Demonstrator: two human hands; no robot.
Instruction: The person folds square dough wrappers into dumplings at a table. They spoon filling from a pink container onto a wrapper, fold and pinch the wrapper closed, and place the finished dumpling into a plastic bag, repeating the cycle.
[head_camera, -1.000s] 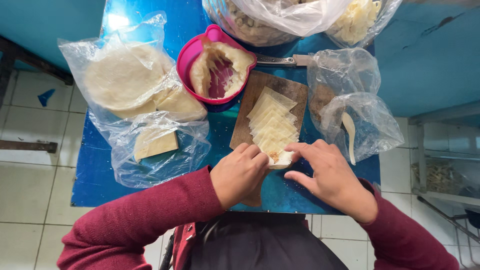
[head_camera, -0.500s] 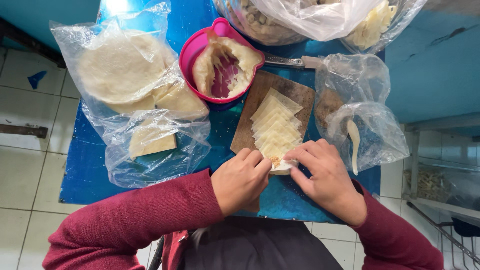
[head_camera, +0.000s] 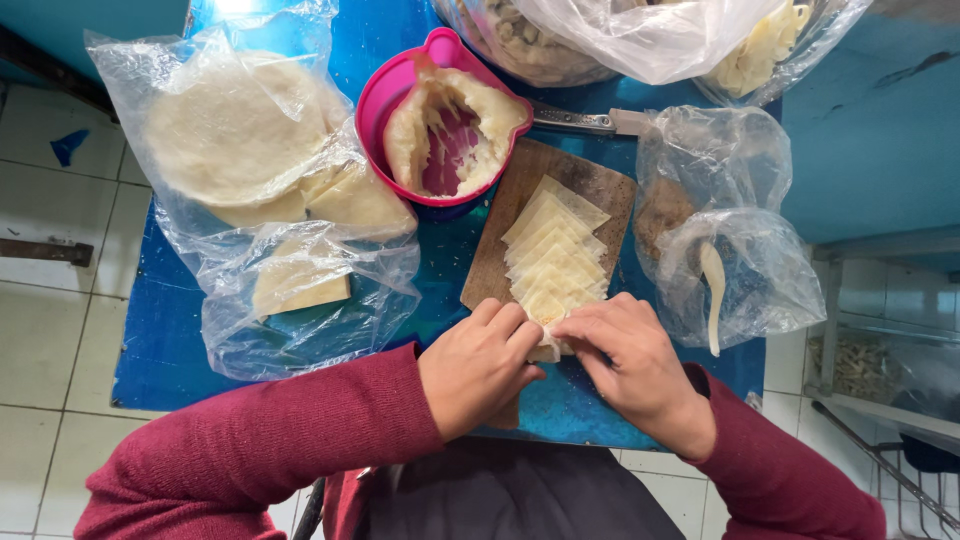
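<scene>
Two hands, the left hand (head_camera: 478, 365) and the right hand (head_camera: 630, 365), meet at the near end of one wooden board (head_camera: 520, 205). On the board lies one overlapping row of pale dough squares (head_camera: 555, 255), perhaps seven, though the edges blur together. One pink bowl (head_camera: 385, 90) sits on the blue table (head_camera: 450, 260), one knife (head_camera: 585, 121) beside it. About four clear plastic bags (head_camera: 255, 200) surround them.

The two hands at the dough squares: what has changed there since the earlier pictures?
Little changed. The left hand and right hand have drawn closer, their fingers now meeting over the nearest square at the board edge. The stack of squares, pink bowl, knife and bags stayed where they were.
</scene>
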